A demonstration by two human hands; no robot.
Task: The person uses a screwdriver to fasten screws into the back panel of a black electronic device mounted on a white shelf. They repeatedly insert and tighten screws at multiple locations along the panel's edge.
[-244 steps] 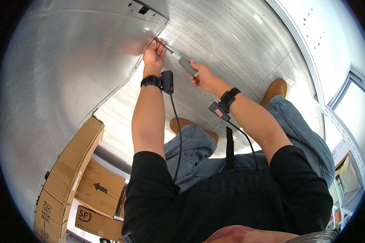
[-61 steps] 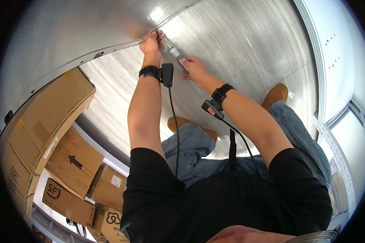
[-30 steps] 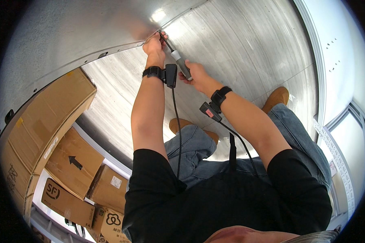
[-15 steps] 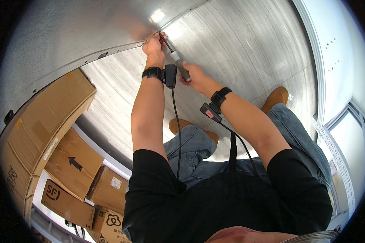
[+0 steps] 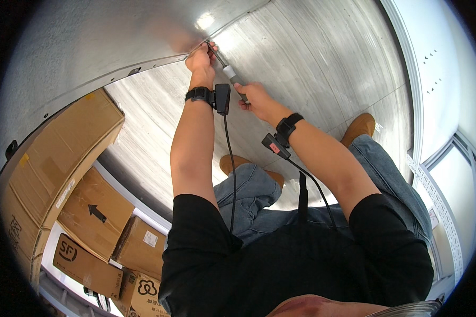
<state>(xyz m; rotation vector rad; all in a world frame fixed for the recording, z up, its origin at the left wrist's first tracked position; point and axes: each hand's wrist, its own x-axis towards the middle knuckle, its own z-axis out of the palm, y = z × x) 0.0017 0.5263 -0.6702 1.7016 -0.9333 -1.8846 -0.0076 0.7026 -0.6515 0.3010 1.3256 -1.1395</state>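
Note:
My right hand [image 5: 255, 98] is closed around the grey handle of a screwdriver [image 5: 228, 72], which has a pale collar and a long dark shaft. The shaft slants up and left to the lower edge of a large grey metal panel [image 5: 116, 42]. At that edge my left hand [image 5: 199, 59] is closed, its fingers curled beside the screwdriver's tip. What those fingers pinch is hidden, and no screw can be made out there. Both wrists carry black straps with small cabled boxes.
Several cardboard boxes [image 5: 98, 211] are stacked on the left, one tall carton [image 5: 63, 142] standing against the panel. Light wood-pattern floor [image 5: 322, 58] lies below. A white wall-like surface [image 5: 444, 63] rises on the right. My shoe [image 5: 360, 128] is on the floor.
My right hand has shifted slightly along the screwdriver handle and changed its finger position, covering more of the handle's end. My left hand stays at the panel's edge.

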